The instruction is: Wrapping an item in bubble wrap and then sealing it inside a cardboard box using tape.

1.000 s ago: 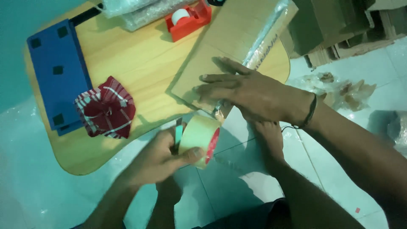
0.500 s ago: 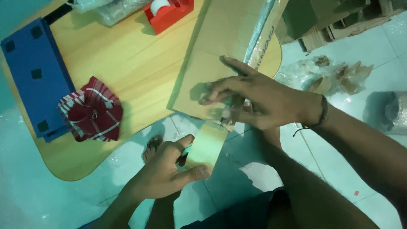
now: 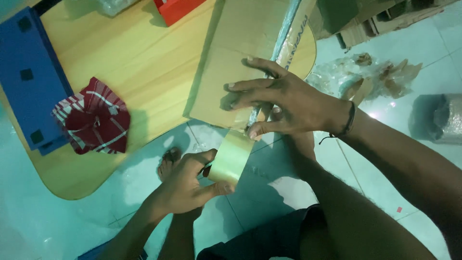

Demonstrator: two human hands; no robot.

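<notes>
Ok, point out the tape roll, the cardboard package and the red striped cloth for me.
tape roll [image 3: 230,159], head view, on its outer wound face.
cardboard package [image 3: 240,48], head view, on its bare flat top.
red striped cloth [image 3: 96,120], head view, on its crumpled middle.

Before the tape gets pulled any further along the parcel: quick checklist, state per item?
1. Left hand grips the tape roll: ok, thumb and fingers are around it.
2. Right hand pins the cardboard parcel: ok, fingers are spread flat on top.
3. Tape end stuck to the parcel edge: cannot tell, the right thumb covers that spot.
4. Parcel supported by the wooden table: ok, though its near edge overhangs.
5. Red striped cloth clear of the tape path: ok, it lies well to the side.
6. Strip free of twists: cannot tell, too little of it shows.
</notes>
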